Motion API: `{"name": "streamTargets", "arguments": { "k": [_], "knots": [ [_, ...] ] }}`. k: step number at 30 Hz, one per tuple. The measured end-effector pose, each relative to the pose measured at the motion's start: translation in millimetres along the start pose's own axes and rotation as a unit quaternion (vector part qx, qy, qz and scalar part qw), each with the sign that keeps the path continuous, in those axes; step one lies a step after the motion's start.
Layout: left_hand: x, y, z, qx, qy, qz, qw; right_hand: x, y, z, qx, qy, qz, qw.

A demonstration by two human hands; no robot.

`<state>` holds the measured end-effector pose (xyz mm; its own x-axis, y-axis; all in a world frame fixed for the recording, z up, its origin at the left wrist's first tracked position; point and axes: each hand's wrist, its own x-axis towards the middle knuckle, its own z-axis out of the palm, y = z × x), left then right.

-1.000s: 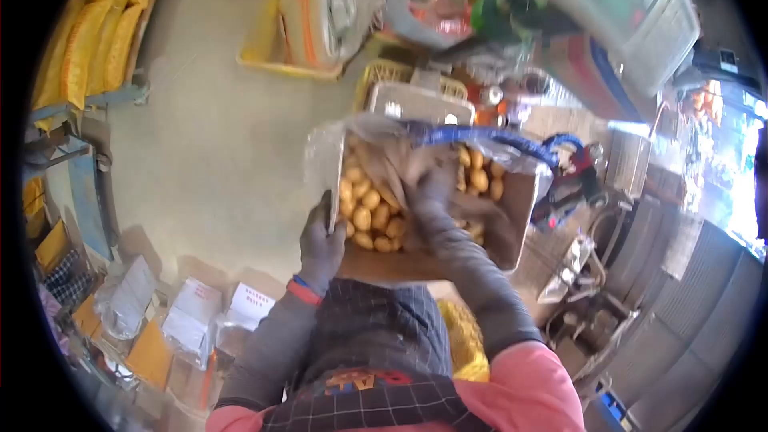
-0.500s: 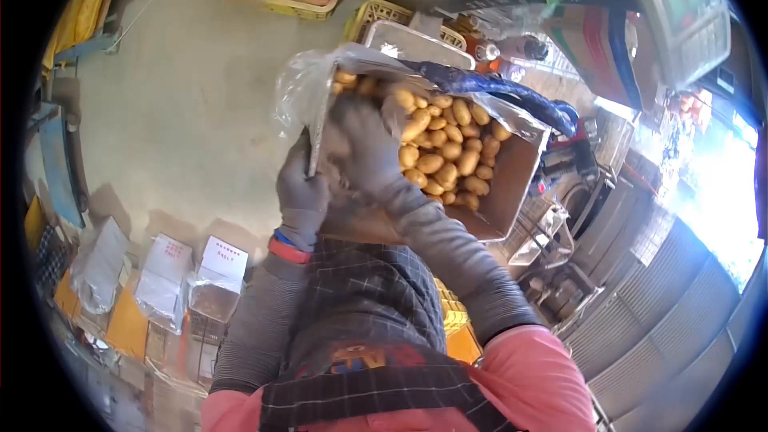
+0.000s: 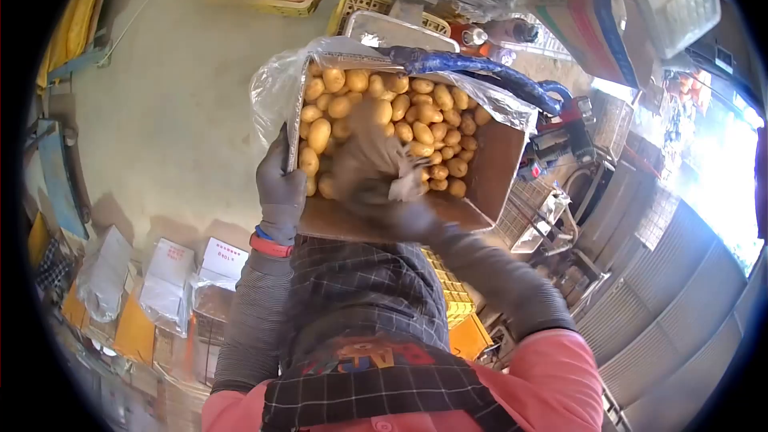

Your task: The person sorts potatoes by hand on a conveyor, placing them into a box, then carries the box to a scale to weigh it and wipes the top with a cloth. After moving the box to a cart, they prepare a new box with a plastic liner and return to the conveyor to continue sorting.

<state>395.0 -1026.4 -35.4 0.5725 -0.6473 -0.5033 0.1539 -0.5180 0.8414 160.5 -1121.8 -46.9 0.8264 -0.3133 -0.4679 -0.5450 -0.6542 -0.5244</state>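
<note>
An open cardboard box (image 3: pixel 490 180) full of yellow potatoes (image 3: pixel 422 133) sits in front of my body, with clear plastic liner (image 3: pixel 272 92) folded over its edges. My left hand (image 3: pixel 280 190), in a dark grey glove, is closed on the box's left side wall. Over the potatoes, near the box's front wall, my right hand (image 3: pixel 400 214) is gloved and smeared by motion. It is closed on a grey-brown cloth (image 3: pixel 372 162), which touches or hangs just above the potatoes. The cloth hides some of them.
Along the box's far edge lies a rolled blue plastic strip (image 3: pixel 472 64). Yellow crates (image 3: pixel 356 6) and bottles (image 3: pixel 472 34) stand beyond it. White-topped cartons (image 3: pixel 166 264) line the lower left. A yellow crate (image 3: pixel 450 292) is beside my legs, and a wire rack (image 3: pixel 532 212) stands at right.
My right hand has moved from the box's left part toward its front middle with the cloth, uncovering potatoes at left. My left hand stays on the box wall. The view has shifted slightly.
</note>
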Motion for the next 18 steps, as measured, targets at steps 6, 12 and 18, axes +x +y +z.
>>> {"name": "streamTargets", "arguments": {
  "k": [6,12,18],
  "knots": [
    [3.7,4.0,6.2,-0.028,0.003,-0.032,0.999,-9.3,117.5,-47.7,0.521,0.238,0.221,0.789],
    [-1.1,2.0,8.5,-0.011,0.008,-0.049,0.999,17.0,-9.3,-12.3,0.219,0.225,0.199,0.928],
    [1.8,9.4,14.0,0.036,0.035,-0.047,0.998,-80.8,34.8,-89.0,0.65,-0.059,0.144,0.744]
  ]
}}
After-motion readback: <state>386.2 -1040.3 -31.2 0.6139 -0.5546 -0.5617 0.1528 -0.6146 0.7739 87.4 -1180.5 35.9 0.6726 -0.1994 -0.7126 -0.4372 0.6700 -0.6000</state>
